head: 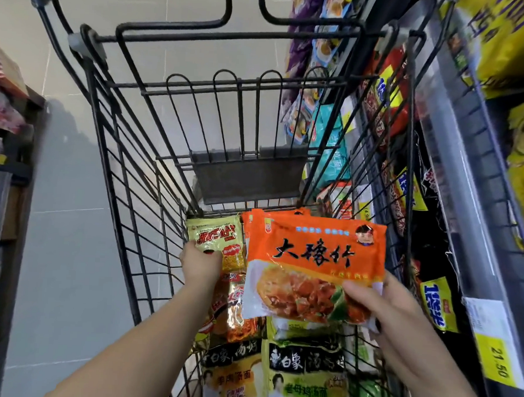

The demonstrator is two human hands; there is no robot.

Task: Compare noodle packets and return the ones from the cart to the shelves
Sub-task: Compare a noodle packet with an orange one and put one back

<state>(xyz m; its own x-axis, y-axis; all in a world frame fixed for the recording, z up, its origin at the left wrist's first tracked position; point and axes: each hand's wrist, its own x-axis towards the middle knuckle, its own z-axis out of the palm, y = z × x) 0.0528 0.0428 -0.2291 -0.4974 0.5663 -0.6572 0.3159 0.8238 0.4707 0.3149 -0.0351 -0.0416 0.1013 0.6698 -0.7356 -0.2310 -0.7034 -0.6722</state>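
Note:
I look down into a black wire cart (127,191) that holds several noodle packets. My left hand (201,263) grips a small gold packet (214,237) with red lettering near the cart's far end. My right hand (391,314) holds a large orange packet (312,258) with black characters, thumb on its front, lifted above the cart's load. Beneath lie a red and gold packet (233,312) and two pale yellow packets (303,373) with dark bands.
Shelves on the right carry yellow packs (505,44), black and red packs (387,92) and teal packs (330,141), with a yellow price tag (499,359) reading 21.50. A dark shelf unit (8,154) with goods stands at the left. Pale floor tiles (64,248) lie between.

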